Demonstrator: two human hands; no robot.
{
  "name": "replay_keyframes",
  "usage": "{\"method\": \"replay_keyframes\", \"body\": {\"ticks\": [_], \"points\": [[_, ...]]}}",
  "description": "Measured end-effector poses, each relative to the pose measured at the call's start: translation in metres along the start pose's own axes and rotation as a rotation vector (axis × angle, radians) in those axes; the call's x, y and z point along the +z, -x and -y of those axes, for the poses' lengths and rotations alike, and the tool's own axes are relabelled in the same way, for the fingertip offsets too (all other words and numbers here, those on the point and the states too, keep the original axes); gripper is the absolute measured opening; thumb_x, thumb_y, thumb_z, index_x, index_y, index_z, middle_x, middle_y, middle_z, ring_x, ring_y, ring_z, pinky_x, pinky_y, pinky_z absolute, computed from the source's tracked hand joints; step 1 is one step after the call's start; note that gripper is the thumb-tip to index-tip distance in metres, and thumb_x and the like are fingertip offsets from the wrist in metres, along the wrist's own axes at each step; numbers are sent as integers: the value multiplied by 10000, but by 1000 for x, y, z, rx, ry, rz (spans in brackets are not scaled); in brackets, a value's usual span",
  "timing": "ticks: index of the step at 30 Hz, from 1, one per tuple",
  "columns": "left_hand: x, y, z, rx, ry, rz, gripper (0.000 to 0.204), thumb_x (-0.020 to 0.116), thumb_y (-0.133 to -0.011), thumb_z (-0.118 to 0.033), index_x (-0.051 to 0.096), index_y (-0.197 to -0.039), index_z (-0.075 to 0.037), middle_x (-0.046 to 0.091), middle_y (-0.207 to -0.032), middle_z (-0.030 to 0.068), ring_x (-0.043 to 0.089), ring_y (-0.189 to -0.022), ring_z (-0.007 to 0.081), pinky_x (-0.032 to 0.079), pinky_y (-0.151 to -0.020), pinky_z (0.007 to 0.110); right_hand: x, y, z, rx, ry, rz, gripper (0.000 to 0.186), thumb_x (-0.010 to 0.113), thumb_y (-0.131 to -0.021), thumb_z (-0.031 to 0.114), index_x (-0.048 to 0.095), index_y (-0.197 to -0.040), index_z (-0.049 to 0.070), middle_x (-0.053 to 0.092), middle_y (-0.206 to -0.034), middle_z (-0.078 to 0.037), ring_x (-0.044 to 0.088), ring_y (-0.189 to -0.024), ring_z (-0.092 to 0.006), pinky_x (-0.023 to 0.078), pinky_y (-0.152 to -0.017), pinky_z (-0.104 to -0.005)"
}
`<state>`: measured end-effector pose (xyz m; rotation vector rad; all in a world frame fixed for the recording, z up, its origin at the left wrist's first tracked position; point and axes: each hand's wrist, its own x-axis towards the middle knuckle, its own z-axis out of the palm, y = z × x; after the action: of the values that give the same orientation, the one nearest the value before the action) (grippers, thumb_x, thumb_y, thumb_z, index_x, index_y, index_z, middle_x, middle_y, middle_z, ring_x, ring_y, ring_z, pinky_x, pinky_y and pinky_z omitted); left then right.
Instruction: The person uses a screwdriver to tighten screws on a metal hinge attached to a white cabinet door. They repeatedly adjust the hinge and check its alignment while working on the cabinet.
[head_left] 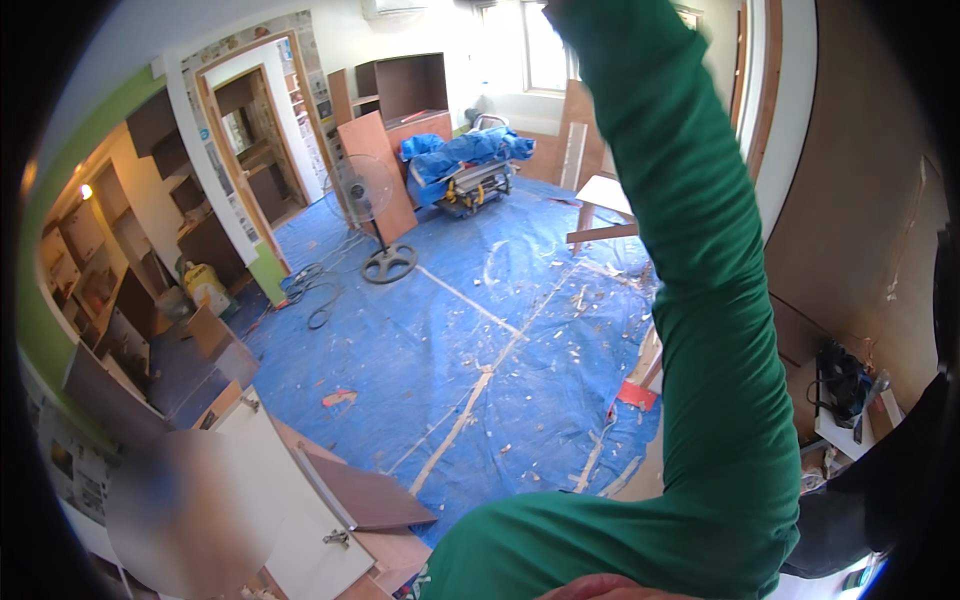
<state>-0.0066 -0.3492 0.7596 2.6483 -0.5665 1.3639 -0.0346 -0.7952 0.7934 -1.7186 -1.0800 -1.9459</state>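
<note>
My right arm, in a green long sleeve [715,330], bends at the elbow at the lower right and reaches up past the top edge. The right hand itself lies beyond the picture, so its fingers and anything in them are hidden. My left hand does not show at all. Below the raised arm, a blue tarp [400,370] covers the floor, scattered with pale scraps. At the lower left lies or leans a white cabinet door [290,500] with metal hinges, beside a brown board [365,490].
A standing fan [388,262] with trailing cables [318,290] stands mid-left. Behind it, a blue-covered machine [470,175] sits near a dark cabinet [412,85]. A small white-topped table [605,195] is beyond my arm. A person [190,515], blurred, is at lower left.
</note>
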Motion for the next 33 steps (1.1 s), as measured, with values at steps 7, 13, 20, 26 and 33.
{"method": "replay_keyframes", "body": {"ticks": [7, 13, 20, 26, 33], "points": [[73, 340, -32, -390, 792, 276, 230, 561, -1027, -168, 697, -1095, 4, 658, -763, 46, 573, -557, 110, 509, -561, 280, 55, 356, 37, 1216, -741, 1024, 414, 707, -976, 405, 674, -823, 22, 639, -628, -54, 638, -565, -139, 516, -538, -310], [214, 695, -200, -1485, 1106, 489, 214, 703, -931, -147, 700, -1070, 16, 689, -993, 82, 665, -816, 157, 588, -779, 369, -76, 798, 189, 1933, -368, 1637, 226, 607, -994, 211, 693, -903, 22, 623, -601, -72, 701, -545, -199, 538, -462, -371], [194, 735, -269, -1615, 847, 804, 423, 670, -945, -386, 752, -1089, 3, 751, -1049, 185, 697, -1015, 279, 529, -921, 398, -244, 975, 187, 378, -590, 2508, 243, 596, -966, 290, 713, -1048, 93, 731, -805, -173, 741, -758, -357, 577, -660, -517], [184, 736, -320, -1788, 751, 679, 422, 645, -969, -380, 746, -1094, 10, 750, -1076, 193, 707, -1038, 285, 530, -935, 395, -91, 956, 96, -557, -750, 2241, 325, 655, -918, 355, 687, -1159, 139, 734, -762, -136, 743, -713, -321, 573, -610, -509], [190, 704, -303, -1447, 242, 578, 448, 641, -965, -300, 647, -1281, 18, 674, -1242, 216, 623, -1178, 392, 469, -1044, 476, 94, 843, 173, 1716, -768, 1975, 325, 634, -996, 348, 692, -1185, 90, 609, -580, -106, 529, -402, -175, 396, -371, -325]]}}
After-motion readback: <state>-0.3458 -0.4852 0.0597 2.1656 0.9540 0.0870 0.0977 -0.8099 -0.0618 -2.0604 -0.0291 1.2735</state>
